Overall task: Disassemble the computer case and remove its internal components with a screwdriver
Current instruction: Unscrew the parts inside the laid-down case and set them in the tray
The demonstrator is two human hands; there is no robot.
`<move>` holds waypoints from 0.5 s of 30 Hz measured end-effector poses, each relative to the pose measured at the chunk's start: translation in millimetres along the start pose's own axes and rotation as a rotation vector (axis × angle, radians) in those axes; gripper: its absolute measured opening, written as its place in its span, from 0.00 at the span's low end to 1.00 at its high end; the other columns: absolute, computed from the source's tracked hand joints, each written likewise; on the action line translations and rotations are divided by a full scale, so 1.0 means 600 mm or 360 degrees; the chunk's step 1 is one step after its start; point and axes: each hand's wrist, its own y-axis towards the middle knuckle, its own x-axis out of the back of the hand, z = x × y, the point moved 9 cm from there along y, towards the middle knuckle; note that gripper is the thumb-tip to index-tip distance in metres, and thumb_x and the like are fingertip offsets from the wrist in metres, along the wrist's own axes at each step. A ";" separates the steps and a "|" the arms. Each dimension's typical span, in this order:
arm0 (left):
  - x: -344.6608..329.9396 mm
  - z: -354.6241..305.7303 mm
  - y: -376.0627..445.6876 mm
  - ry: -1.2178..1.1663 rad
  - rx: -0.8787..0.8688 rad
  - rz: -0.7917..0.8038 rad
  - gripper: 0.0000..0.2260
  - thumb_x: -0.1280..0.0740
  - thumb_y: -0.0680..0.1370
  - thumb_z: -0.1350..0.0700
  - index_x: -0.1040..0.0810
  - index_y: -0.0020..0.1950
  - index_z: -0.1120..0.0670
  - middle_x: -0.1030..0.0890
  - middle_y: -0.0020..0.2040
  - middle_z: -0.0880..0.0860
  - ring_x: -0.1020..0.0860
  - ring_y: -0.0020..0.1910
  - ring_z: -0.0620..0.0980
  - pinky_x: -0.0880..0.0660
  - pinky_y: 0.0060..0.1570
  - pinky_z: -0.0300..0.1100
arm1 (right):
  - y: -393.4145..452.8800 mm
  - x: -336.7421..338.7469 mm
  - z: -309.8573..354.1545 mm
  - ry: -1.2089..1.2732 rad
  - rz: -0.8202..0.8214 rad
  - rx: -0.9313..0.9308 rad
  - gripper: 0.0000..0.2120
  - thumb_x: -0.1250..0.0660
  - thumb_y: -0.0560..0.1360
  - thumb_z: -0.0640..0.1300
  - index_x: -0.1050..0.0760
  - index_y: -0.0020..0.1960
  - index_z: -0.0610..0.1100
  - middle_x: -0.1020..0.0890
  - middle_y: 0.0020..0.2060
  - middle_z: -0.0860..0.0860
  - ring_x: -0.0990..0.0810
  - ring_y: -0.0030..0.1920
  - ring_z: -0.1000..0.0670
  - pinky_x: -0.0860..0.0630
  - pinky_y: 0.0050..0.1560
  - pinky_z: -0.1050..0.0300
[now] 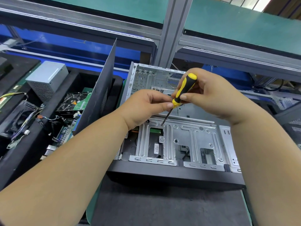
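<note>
An open computer case (192, 175) lies on its side on a dark mat, its bare metal drive cage (185, 141) facing up. A yellow and black screwdriver (183, 90) stands tilted over the cage, its tip on a screw (162, 124) at the cage's upper edge. My right hand (211, 93) grips the handle from the right. My left hand (146, 106) pinches the lower end of the handle from the left. A hard drive with a barcode label (156, 148) shows through a cage opening.
A dark side panel (99, 93) stands upright just left of the case. Further left, black foam trays hold a grey power supply (47, 80), a hard drive, a green circuit board (81, 103), a fan and loose cables. An aluminium frame post (169, 30) rises behind the case.
</note>
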 end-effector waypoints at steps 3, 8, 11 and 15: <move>-0.011 -0.002 0.004 -0.0133 -0.0015 0.0050 0.10 0.30 0.75 0.64 0.17 0.54 0.53 0.14 0.49 0.52 0.18 0.52 0.47 0.23 0.55 0.37 | 0.004 0.000 0.006 -0.0118 0.0020 0.0066 0.09 0.28 0.75 0.37 0.23 0.53 0.45 0.17 0.46 0.55 0.18 0.49 0.60 0.23 0.51 0.67; -0.015 -0.008 0.006 -0.0191 -0.0050 0.0049 0.10 0.31 0.75 0.65 0.17 0.53 0.54 0.14 0.44 0.49 0.17 0.46 0.42 0.24 0.49 0.33 | 0.008 -0.002 0.012 -0.0213 0.0048 0.0079 0.09 0.27 0.74 0.41 0.22 0.53 0.48 0.19 0.45 0.58 0.19 0.49 0.59 0.22 0.53 0.60; -0.012 -0.008 0.004 -0.0161 -0.0052 0.0038 0.10 0.30 0.74 0.66 0.17 0.53 0.57 0.14 0.43 0.49 0.17 0.46 0.42 0.24 0.49 0.32 | -0.001 -0.008 0.013 -0.0085 0.0055 0.0004 0.10 0.27 0.74 0.41 0.23 0.53 0.49 0.18 0.45 0.58 0.18 0.48 0.58 0.21 0.53 0.55; -0.010 -0.011 0.002 -0.0135 -0.0097 -0.0003 0.09 0.29 0.73 0.67 0.17 0.53 0.61 0.14 0.46 0.54 0.17 0.51 0.47 0.22 0.54 0.38 | -0.023 -0.006 0.018 0.0053 -0.0377 -0.0086 0.13 0.25 0.72 0.48 0.26 0.53 0.51 0.21 0.42 0.55 0.21 0.41 0.55 0.21 0.44 0.58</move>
